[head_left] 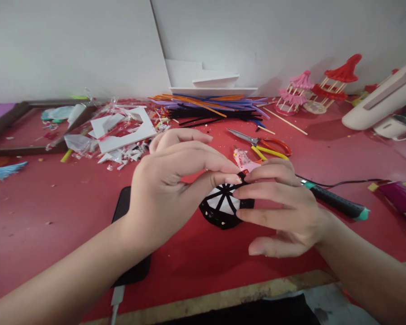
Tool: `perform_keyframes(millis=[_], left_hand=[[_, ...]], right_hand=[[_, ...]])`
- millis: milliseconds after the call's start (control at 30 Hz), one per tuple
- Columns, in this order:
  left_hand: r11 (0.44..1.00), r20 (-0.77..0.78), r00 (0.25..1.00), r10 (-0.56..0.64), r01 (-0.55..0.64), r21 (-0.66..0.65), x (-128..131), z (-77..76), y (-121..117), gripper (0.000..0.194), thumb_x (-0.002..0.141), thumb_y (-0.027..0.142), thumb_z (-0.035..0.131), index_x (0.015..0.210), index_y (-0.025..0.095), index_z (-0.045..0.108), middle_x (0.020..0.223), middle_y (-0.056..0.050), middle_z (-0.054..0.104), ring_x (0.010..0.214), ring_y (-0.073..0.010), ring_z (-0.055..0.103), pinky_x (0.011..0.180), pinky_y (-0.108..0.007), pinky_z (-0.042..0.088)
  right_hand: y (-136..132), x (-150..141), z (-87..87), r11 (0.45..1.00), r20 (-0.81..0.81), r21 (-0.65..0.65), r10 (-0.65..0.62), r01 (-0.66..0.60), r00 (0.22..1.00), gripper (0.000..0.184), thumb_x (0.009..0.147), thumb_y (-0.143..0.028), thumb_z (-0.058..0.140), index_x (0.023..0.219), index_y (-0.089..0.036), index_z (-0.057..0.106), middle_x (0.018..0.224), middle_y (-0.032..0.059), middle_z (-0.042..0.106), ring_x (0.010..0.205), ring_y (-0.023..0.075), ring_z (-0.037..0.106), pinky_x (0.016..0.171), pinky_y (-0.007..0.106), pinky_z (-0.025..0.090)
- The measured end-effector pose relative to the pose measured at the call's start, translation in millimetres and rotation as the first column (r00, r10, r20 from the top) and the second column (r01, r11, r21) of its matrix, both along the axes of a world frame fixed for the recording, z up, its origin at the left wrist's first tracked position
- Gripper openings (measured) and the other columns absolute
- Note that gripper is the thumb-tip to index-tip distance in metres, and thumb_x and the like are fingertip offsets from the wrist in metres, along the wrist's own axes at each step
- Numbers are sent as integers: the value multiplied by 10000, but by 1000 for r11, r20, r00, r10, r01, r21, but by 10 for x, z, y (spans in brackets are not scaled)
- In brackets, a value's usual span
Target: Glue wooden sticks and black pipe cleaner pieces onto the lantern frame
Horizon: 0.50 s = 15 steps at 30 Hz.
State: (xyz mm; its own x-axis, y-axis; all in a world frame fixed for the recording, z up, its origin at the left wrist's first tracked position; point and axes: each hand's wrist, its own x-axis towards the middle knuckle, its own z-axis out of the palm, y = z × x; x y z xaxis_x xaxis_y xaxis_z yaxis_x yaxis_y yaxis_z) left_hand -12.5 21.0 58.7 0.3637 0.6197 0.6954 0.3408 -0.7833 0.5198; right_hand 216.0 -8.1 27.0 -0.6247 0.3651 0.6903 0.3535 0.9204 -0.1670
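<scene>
My left hand [176, 176] pinches the end of a short black fuzzy piece [242, 175], probably pipe cleaner, between thumb and index finger. From the other side, my right hand [284, 207] has its index fingertip at that same piece; its thumb is hidden and the other fingers are spread. Beneath both hands lies a round base [219, 221], black-rimmed, with black spokes over white and small pale stubs along its rim. My right fingers cover part of it. Just behind my fingertips is a small pink object [242, 159].
Scissors [257, 144] lie behind my hands. A black-and-green corded tool [338, 202] is at right, a phone [135, 266] with a cable at left. Pipe cleaners [203, 106], foam scraps [122, 131], a pink model [294, 95] and a red model [338, 83] stand farther back.
</scene>
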Motion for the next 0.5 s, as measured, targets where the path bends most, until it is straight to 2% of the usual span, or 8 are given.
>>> perform_keyframes(millis=[100, 233, 367, 467, 500], left_hand=[[996, -38, 996, -77, 76, -39, 33, 34, -25, 72, 889, 264, 724, 847, 316, 748, 821, 52, 767, 892, -211, 662, 880, -431, 499], [985, -157, 973, -170, 168, -27, 112, 103, -20, 204, 919, 157, 639, 908, 315, 768, 824, 39, 766, 886, -199, 654, 877, -418, 491], [956, -252, 939, -235, 270, 112, 219, 196, 31, 225, 942, 149, 594, 970, 296, 763, 816, 36, 767, 939, -213, 636, 920, -428, 480], [935, -335, 925, -181, 267, 233, 305, 296, 63, 270, 976, 159, 530, 951, 298, 760, 796, 45, 750, 1026, -228, 622, 992, -453, 447], [930, -375, 913, -159, 266, 253, 333, 338, 68, 314, 988, 152, 490, 933, 301, 761, 787, 47, 741, 1036, -228, 627, 1010, -468, 440]], right_hand=[[-5, -2, 9, 998, 28, 38, 39, -40, 999, 313, 782, -539, 751, 773, -230, 704, 994, 49, 766, 985, 280, 641, 925, 494, 474], [-25, -9, 37, 997, 38, 38, 65, -66, 997, 348, 790, -556, 731, 732, -215, 696, 960, 43, 787, 966, 272, 654, 979, 474, 456], [-42, -18, 10, 993, -17, -12, 114, -115, 993, 367, 840, -567, 658, 678, -239, 664, 946, 44, 773, 898, 257, 677, 903, 482, 511], [-48, -4, -65, 988, -114, -33, 149, -154, 982, 338, 855, -534, 632, 670, -252, 651, 930, 43, 747, 849, 238, 676, 849, 465, 543], [-48, 4, -93, 988, -121, -74, 123, -133, 985, 344, 838, -551, 640, 656, -259, 645, 904, 33, 737, 821, 229, 672, 846, 456, 548]])
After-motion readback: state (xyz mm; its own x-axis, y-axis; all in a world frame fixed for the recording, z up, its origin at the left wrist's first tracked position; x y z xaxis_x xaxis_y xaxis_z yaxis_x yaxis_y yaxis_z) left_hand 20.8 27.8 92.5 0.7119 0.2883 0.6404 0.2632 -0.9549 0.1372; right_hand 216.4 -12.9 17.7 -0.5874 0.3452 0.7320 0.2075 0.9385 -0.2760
